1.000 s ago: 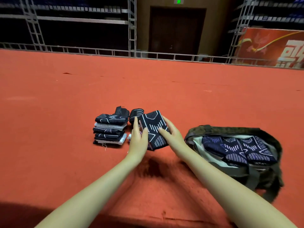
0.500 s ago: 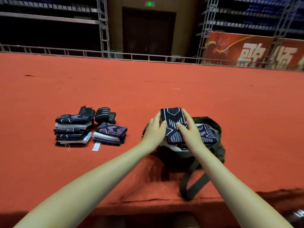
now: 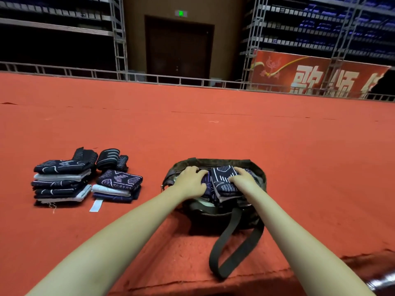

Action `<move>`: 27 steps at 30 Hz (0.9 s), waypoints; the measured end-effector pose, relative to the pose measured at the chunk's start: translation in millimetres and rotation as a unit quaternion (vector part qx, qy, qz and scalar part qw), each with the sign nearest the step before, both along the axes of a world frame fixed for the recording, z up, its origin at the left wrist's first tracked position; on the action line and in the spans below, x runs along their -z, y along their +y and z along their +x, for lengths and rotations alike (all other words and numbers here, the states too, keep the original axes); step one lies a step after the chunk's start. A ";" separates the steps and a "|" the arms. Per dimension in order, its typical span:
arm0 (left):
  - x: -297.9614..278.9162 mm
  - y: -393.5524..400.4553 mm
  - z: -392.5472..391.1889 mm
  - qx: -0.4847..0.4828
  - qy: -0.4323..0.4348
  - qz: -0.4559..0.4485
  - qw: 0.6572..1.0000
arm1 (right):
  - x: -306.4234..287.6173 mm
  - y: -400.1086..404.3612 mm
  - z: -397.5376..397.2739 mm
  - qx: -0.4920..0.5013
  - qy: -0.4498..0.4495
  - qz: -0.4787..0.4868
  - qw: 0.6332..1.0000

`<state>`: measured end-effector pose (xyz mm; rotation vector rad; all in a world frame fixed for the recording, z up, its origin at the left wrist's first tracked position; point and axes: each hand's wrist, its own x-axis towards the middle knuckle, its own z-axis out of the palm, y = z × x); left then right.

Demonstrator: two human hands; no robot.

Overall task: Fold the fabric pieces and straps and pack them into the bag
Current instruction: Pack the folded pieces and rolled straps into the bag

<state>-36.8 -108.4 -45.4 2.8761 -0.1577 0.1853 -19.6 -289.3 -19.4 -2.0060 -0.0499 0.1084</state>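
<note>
A dark olive bag (image 3: 213, 162) stands open on the red carpet, its strap (image 3: 230, 251) looping toward me. Both hands are inside its mouth. They hold a folded navy fabric piece with white line patterns (image 3: 222, 181) between them, low on top of other folded fabric in the bag. My left hand (image 3: 190, 181) curls at the piece's left edge. My right hand (image 3: 244, 180) lies over its right side with bent fingers. To the left on the carpet are a tall stack of folded pieces (image 3: 61, 182), a shorter stack (image 3: 117, 185) and rolled dark straps (image 3: 110, 161).
The red carpet (image 3: 213, 129) stretches far ahead to a metal railing (image 3: 149, 79). Its near edge drops off just below the bag strap. A pale label strip (image 3: 96, 205) lies by the shorter stack. Scaffolding, a dark door and a red banner stand behind.
Both hands carried the folded patterned piece from beside the stacks rightward over the bag and have lowered it into the bag's opening. The view has shifted right with them.
</note>
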 end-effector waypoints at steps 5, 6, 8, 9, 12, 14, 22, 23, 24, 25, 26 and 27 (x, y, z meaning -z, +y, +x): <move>14.8 7.6 6.4 -0.015 0.014 -0.060 0.998 | 4.9 21.4 19.6 0.017 -0.022 0.072 0.997; 16.8 10.2 8.2 -0.023 0.015 -0.079 0.997 | 11.0 23.7 20.5 0.011 -0.037 0.049 0.998; 18.8 14.1 11.0 -0.034 0.014 -0.100 0.994 | 28.4 25.0 21.6 0.005 -0.071 -0.062 0.996; 19.1 14.8 11.9 -0.036 0.014 -0.103 0.994 | 37.2 24.8 21.6 0.008 -0.089 -0.110 0.990; 18.8 15.7 15.3 -0.046 0.010 -0.112 0.993 | 49.1 23.3 21.4 0.018 -0.128 -0.149 0.980; 17.8 17.4 17.9 -0.053 0.012 -0.132 0.990 | 48.8 20.5 22.0 0.018 -0.139 -0.174 0.975; 26.1 19.3 16.2 -0.045 -0.009 -0.126 0.991 | 58.4 16.0 19.8 0.062 -0.270 -0.294 0.915; 27.5 19.0 14.7 -0.045 -0.021 -0.124 0.991 | 62.5 13.7 19.5 0.041 -0.288 -0.284 0.914; 28.7 18.3 12.9 -0.044 -0.034 -0.123 0.991 | 65.8 11.4 18.7 0.018 -0.287 -0.275 0.917; 29.3 17.6 11.3 -0.043 -0.047 -0.127 0.990 | 68.6 9.6 18.9 -0.002 -0.274 -0.277 0.921; 29.4 17.1 10.0 -0.043 -0.059 -0.136 0.988 | 69.2 8.4 19.3 -0.016 -0.257 -0.288 0.922; 28.6 16.9 8.2 -0.043 -0.069 -0.151 0.985 | 68.1 7.9 20.4 -0.022 -0.240 -0.302 0.922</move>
